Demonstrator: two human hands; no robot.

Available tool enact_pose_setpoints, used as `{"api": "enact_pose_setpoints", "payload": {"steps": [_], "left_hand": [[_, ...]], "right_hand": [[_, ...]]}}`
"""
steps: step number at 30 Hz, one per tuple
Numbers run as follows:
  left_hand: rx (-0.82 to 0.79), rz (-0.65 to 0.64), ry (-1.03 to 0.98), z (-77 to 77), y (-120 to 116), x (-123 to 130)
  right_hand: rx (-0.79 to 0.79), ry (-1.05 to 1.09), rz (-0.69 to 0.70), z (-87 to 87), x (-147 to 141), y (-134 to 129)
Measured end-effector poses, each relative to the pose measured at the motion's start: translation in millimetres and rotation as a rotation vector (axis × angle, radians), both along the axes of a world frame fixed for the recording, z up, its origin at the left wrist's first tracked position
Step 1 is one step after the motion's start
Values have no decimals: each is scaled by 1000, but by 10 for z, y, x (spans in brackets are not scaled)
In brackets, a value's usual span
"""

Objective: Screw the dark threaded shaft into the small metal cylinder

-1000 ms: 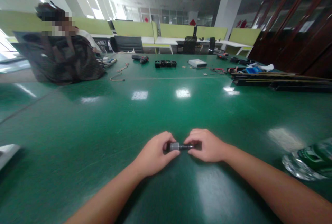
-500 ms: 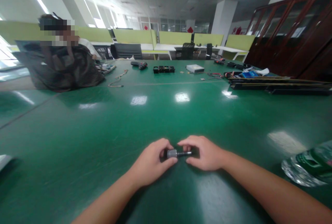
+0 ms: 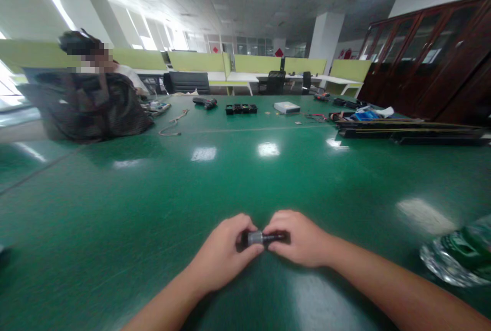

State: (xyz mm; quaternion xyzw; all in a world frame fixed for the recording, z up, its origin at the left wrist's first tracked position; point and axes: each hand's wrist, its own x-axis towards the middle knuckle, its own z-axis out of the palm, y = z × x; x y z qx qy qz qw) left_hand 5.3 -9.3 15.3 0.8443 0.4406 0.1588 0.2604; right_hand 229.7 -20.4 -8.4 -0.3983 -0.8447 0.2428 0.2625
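Down at the near side of the green table (image 3: 230, 182), reaching in with both bare forearms from the bottom of the view, slanting them inward toward each other. Keeping it low over the tabletop, facing the left hand (image 3: 224, 253) and the right hand (image 3: 301, 241) together, with thumbs on the near side and curled fingers on the far side.

Sitting between the two, lying pretty much sideways: a small cylindrical piece (image 3: 255, 238), looking grey and kinda metallic on the thick body, then narrowing into a slim dark shaft (image 3: 273, 238) pointing right. Getting a bit blurry there, so not really showing any fine detail. Also not showing clearly whether touching the table or being held just above it.

Gripping the thick body with the left hand, nearly closed, pressing between thumb and fingertips. Pinching around the shaft with the right hand, also nearly closed, leaving just a small dark hollow inside the curl. Bringing both sets of fingertips really near each other, around where body and shaft are meeting.

Lying well off to the right, near the right forearm: a clear bottle (image 3: 460, 251) with a green label. Sitting way across the table: a black module (image 3: 241, 109) and a white box (image 3: 287, 108).
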Motion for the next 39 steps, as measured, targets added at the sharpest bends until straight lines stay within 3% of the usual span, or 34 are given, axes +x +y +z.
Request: {"api": "enact_pose_setpoints", "payload": {"steps": [16,39], "left_hand": [[-8,40,5,-4,-6,12],[24,2,-6,-49,13,-3]], "right_hand": [[5,3,-25,-4,16,17],[15,12,-22,-12,68,10]]}}
